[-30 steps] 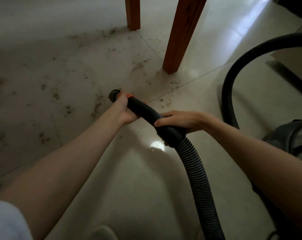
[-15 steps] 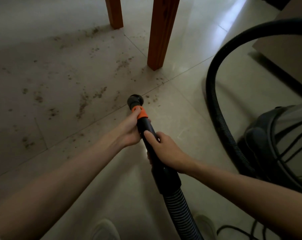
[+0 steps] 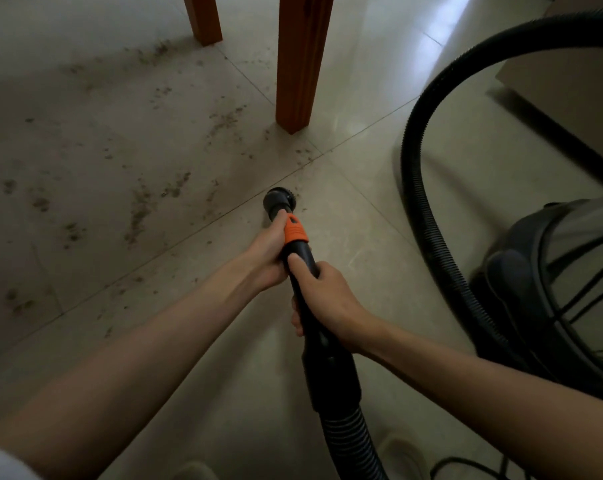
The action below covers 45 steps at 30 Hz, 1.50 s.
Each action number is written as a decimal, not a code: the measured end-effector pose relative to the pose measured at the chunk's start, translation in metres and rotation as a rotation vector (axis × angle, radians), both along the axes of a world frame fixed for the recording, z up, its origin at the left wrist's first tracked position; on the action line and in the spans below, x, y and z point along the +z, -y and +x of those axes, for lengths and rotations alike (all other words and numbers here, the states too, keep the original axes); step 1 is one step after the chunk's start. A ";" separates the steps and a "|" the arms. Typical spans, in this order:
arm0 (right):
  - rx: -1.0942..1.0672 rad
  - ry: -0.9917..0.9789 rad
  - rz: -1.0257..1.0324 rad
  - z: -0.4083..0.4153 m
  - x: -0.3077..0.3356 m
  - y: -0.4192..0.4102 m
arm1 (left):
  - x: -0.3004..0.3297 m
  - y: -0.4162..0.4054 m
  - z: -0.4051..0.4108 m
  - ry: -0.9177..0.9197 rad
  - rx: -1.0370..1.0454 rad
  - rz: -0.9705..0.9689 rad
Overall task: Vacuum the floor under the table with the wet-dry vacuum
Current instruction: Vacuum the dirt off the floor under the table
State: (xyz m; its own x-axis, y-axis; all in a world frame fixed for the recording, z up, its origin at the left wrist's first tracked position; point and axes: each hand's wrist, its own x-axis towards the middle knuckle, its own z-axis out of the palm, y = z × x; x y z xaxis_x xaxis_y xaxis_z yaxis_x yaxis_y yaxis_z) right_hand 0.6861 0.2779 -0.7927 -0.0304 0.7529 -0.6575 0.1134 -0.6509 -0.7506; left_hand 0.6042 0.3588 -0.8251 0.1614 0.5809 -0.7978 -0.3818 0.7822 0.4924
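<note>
Two hands grip the black wand [image 3: 301, 271] of a wet-dry vacuum at the centre of the frame, its round nozzle [image 3: 280, 199] pointed at a tiled floor [image 3: 95, 161] strewn with dark debris [image 3: 139, 211]. The left hand [image 3: 267, 258] wraps the wand just behind the orange collar [image 3: 294, 232], fingers clenched around the tube. The right hand [image 3: 322, 296] holds the wand directly below it, nearer the camera, thumb laid along the top and fingers curled underneath. The nozzle sits close to a grout line where four tiles meet, near the foot of a wooden table leg [image 3: 301, 60] in the upper centre; whether it touches the floor cannot be told. A second table leg [image 3: 203, 17] stands in the upper left. Crumbs and grit spread across the left half of the frame, thickest between the two legs and to the left of the nozzle. From the wand's lower end a ribbed black hose [image 3: 428, 188] runs off the bottom edge and loops in a wide arc through the upper right. The vacuum's dark canister [image 3: 542, 292] stands at the right edge, beside the right forearm.
</note>
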 end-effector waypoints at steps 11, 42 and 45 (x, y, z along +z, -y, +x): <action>-0.187 -0.229 -0.160 0.078 0.003 -0.011 | -0.006 -0.015 0.087 -0.012 -0.063 0.012; -0.203 -0.115 -0.153 0.075 -0.005 -0.067 | -0.012 -0.053 0.093 -0.137 -0.040 0.089; -0.169 -0.151 -0.173 0.071 -0.005 -0.069 | -0.015 -0.053 0.083 -0.156 -0.035 0.090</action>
